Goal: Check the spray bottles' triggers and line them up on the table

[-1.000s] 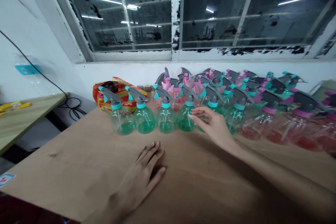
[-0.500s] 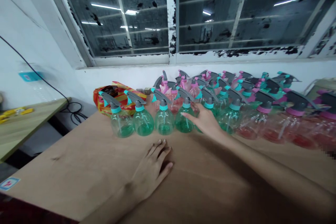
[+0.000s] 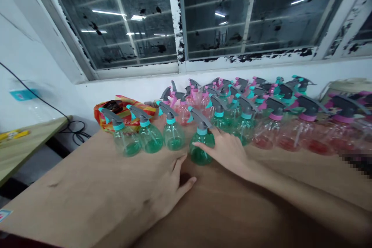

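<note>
My right hand grips a green spray bottle with a turquoise collar and grey trigger head. The bottle stands slightly in front of the row, thumb on its near side and the other fingers partly hidden behind it. Just left of it, my left hand hovers over or rests on the wooden table, empty, thumb and fingers apart. Three more green spray bottles stand upright to the left, the closest being this spray bottle. Right of my right hand, pink-collared spray bottles hold reddish contents.
Behind the front row, several more spray bottles crowd the wall under the window. A red and yellow bag lies at the back left of the table. Farther left, a second table carries yellow pieces, with a black cable beside it.
My right hand has drawn the green spray bottle out of the row, toward me. My left hand has shifted slightly right, closer to that bottle. The view has turned a little right.
</note>
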`<action>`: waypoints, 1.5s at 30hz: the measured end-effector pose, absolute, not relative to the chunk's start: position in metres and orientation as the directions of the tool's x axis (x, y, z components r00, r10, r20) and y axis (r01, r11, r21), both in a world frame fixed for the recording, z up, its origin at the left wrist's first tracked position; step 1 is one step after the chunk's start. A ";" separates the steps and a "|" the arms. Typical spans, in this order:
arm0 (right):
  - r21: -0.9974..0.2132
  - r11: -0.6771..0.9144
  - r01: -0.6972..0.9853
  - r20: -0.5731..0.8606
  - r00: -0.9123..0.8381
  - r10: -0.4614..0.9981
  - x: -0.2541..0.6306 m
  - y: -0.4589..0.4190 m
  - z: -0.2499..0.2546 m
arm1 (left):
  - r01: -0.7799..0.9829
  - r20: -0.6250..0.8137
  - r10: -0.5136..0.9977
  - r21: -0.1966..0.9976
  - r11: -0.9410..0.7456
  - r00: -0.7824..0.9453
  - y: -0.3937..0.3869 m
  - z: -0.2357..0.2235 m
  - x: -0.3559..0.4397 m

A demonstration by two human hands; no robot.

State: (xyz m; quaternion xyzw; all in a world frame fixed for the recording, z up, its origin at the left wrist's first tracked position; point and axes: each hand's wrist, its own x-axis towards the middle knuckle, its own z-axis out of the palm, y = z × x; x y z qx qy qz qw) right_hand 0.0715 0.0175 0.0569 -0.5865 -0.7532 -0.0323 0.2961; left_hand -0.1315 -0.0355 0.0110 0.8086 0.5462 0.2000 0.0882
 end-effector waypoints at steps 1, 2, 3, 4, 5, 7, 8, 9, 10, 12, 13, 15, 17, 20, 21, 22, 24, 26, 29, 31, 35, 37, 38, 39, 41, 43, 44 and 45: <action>-0.288 0.319 0.903 0.482 -0.151 0.863 0.076 0.009 0.057 | 0.828 0.234 0.918 0.402 -0.391 0.320 -0.033 0.010 -0.125; -0.277 0.332 0.902 0.482 -0.168 0.860 0.080 0.002 0.057 | 0.796 0.238 0.915 0.453 -0.401 0.325 -0.031 0.010 -0.119; -0.267 0.348 0.899 0.484 -0.187 0.855 0.085 -0.006 0.057 | 0.757 0.242 0.910 0.506 -0.414 0.336 -0.029 0.009 -0.112; -0.260 0.363 0.895 0.485 -0.204 0.850 0.090 -0.012 0.057 | 0.717 0.245 0.904 0.552 -0.427 0.350 -0.027 0.008 -0.106; -0.257 0.372 0.892 0.484 -0.215 0.848 0.094 -0.018 0.057 | 0.679 0.245 0.897 0.588 -0.439 0.368 -0.026 0.007 -0.099; -0.263 0.376 0.888 0.474 -0.221 0.852 0.103 -0.027 0.057 | 0.631 0.232 0.891 0.637 -0.443 0.391 -0.025 0.007 -0.088; -0.272 0.377 0.886 0.469 -0.220 0.856 0.108 -0.031 0.058 | 0.618 0.218 0.891 0.654 -0.436 0.398 -0.026 0.008 -0.082; -0.284 0.384 0.878 0.467 -0.223 0.856 0.113 -0.034 0.059 | 0.610 0.196 0.892 0.668 -0.426 0.408 -0.026 0.010 -0.078; -0.300 0.397 0.868 0.471 -0.227 0.852 0.119 -0.036 0.060 | 0.605 0.173 0.891 0.678 -0.417 0.421 -0.028 0.011 -0.073; -0.339 0.436 0.833 0.482 -0.244 0.842 0.132 -0.039 0.063 | 0.601 0.123 0.883 0.690 -0.404 0.453 -0.030 0.015 -0.065; -0.370 0.457 0.809 0.480 -0.254 0.840 0.140 -0.040 0.064 | 0.598 0.100 0.878 0.695 -0.399 0.469 -0.031 0.017 -0.060; -0.466 0.485 0.740 0.446 -0.277 0.851 0.156 -0.040 0.066 | 0.582 0.076 0.866 0.710 -0.395 0.495 -0.033 0.020 -0.050; -0.582 0.500 0.641 0.407 -0.303 0.862 0.170 -0.040 0.066 | 0.554 0.084 0.853 0.727 -0.406 0.515 -0.035 0.021 -0.038; -0.699 0.523 0.488 0.417 -0.316 0.852 0.187 -0.039 0.067 | 0.519 0.106 0.820 0.726 -0.451 0.563 -0.038 0.022 -0.016; -0.720 0.536 0.442 0.436 -0.313 0.844 0.190 -0.039 0.067 | 0.510 0.104 0.803 0.723 -0.466 0.587 -0.039 0.022 -0.008; -0.735 0.548 0.400 0.456 -0.307 0.835 0.193 -0.039 0.068 | 0.499 0.100 0.785 0.722 -0.480 0.611 -0.039 0.022 0.000; -0.758 0.559 0.336 0.484 -0.284 0.828 0.197 -0.039 0.069 | 0.472 0.106 0.752 0.720 -0.509 0.650 -0.040 0.023 0.016; -0.766 0.558 0.319 0.500 -0.250 0.829 0.201 -0.039 0.068 | 0.461 0.124 0.737 0.708 -0.535 0.665 -0.039 0.022 0.028; -0.761 0.551 0.343 0.514 -0.200 0.834 0.209 -0.036 0.064 | 0.467 0.157 0.697 0.638 -0.612 0.699 -0.032 0.019 0.035; -0.754 0.557 0.350 0.519 -0.203 0.830 0.215 -0.032 0.061 | 0.487 0.157 0.652 0.542 -0.685 0.741 -0.023 0.016 0.029; -0.738 0.572 0.358 0.535 -0.207 0.819 0.224 -0.022 0.059 | 0.558 0.110 0.622 0.343 -0.756 0.775 0.001 0.010 0.003; -0.728 0.577 0.371 0.544 -0.198 0.815 0.226 -0.016 0.059 | 0.601 0.095 0.645 0.283 -0.748 0.758 0.011 0.008 -0.009; -0.728 0.572 0.377 0.543 -0.193 0.817 0.226 -0.013 0.059 | 0.620 0.094 0.659 0.261 -0.740 0.746 0.015 0.007 -0.013; -0.733 0.562 0.385 0.533 -0.188 0.825 0.226 -0.011 0.059 | 0.636 0.095 0.671 0.244 -0.732 0.736 0.018 0.007 -0.016; -0.750 0.526 0.401 0.498 -0.181 0.848 0.227 -0.006 0.058 | 0.652 0.104 0.682 0.220 -0.726 0.724 0.021 0.005 -0.017; -0.762 0.503 0.407 0.473 -0.179 0.862 0.227 -0.003 0.058 | 0.654 0.117 0.681 0.200 -0.729 0.723 0.022 0.003 -0.016; -0.758 0.508 0.409 0.478 -0.182 0.859 0.227 -0.003 0.058 | 0.652 0.123 0.677 0.191 -0.734 0.726 0.022 0.003 -0.015; -0.749 0.522 0.408 0.492 -0.185 0.851 0.227 -0.003 0.059 | 0.650 0.125 0.673 0.180 -0.738 0.729 0.021 0.002 -0.014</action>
